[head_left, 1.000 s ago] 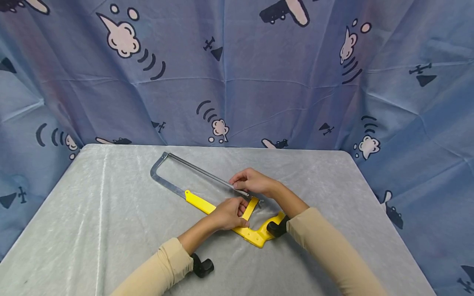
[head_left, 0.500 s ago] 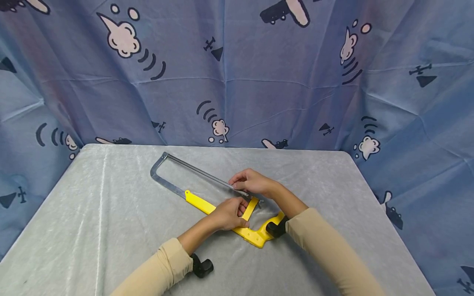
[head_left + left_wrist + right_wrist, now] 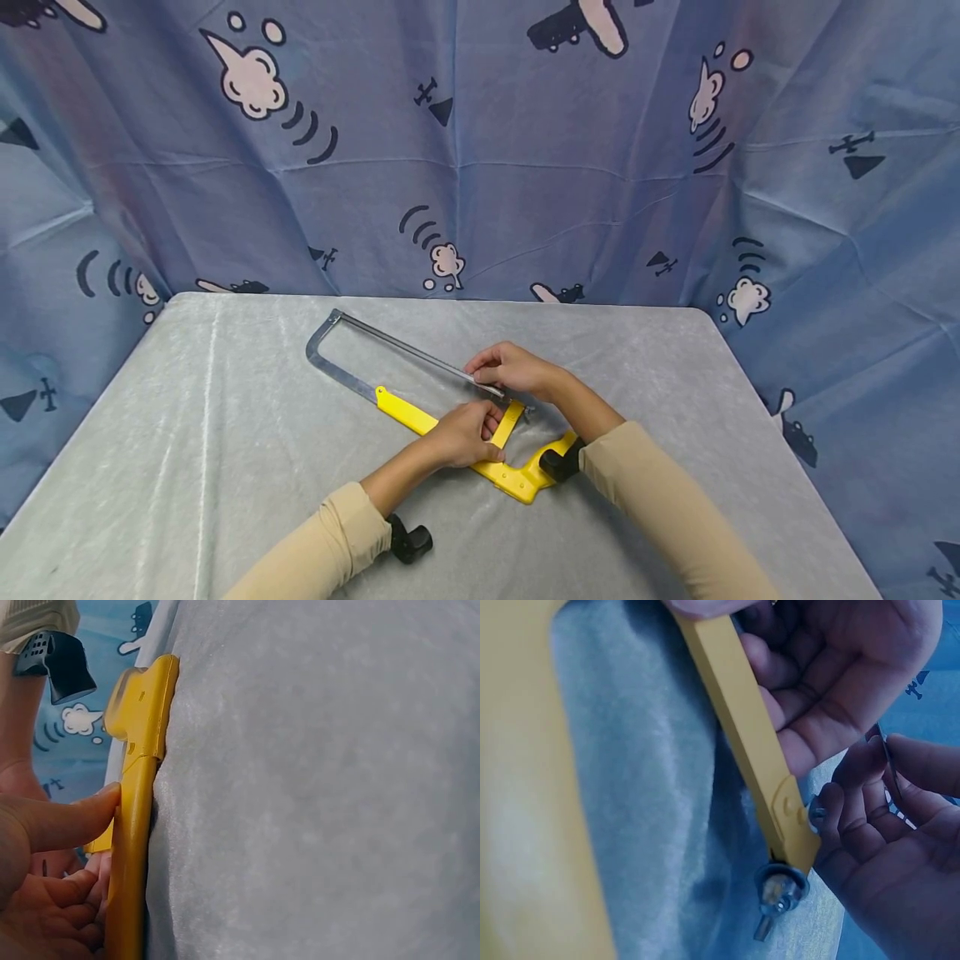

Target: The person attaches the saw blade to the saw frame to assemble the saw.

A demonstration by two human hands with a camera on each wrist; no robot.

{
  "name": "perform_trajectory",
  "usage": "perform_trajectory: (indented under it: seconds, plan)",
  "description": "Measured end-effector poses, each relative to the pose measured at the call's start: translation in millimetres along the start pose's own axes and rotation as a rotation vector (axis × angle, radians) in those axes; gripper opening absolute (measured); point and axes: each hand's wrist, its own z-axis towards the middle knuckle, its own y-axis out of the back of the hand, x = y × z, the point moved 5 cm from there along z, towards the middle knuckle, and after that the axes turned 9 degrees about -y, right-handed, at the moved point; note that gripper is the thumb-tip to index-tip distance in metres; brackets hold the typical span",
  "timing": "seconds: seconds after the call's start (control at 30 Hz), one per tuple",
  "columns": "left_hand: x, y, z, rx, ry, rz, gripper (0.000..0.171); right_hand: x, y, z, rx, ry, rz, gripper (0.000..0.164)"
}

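A hacksaw [image 3: 405, 410] with a yellow handle and grey metal bow lies slantwise on the table, its blade side facing away from me. My left hand [image 3: 459, 432] grips the yellow upright [image 3: 739, 712] near the handle, thumb against the yellow bar [image 3: 133, 847]. With thumb and fingertips, my right hand [image 3: 517, 368] pinches the thin blade [image 3: 408, 344] close to its handle-side end. Right beside that end, a wing nut [image 3: 776, 892] sits on the tip of the upright. The blade's far end meets the tip of the metal bow [image 3: 318, 354]. Fingers partly hide the blade's near end.
A pale grey cloth covers the table [image 3: 247, 467]. Behind and beside it hangs a blue curtain [image 3: 525, 208] with printed planes and clouds. Black wrist mounts [image 3: 411, 542] stick out below both sleeves, the right one overlapping the saw handle in the head view.
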Motion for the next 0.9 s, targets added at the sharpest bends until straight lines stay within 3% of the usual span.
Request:
perform_trajectory:
  seconds: [0.9]
  plan:
    - [0.3, 0.6, -0.3, 0.003, -0.01, -0.006, 0.042, -0.6, -0.5, 1.7, 0.008, 0.01, 0.003, 0.028]
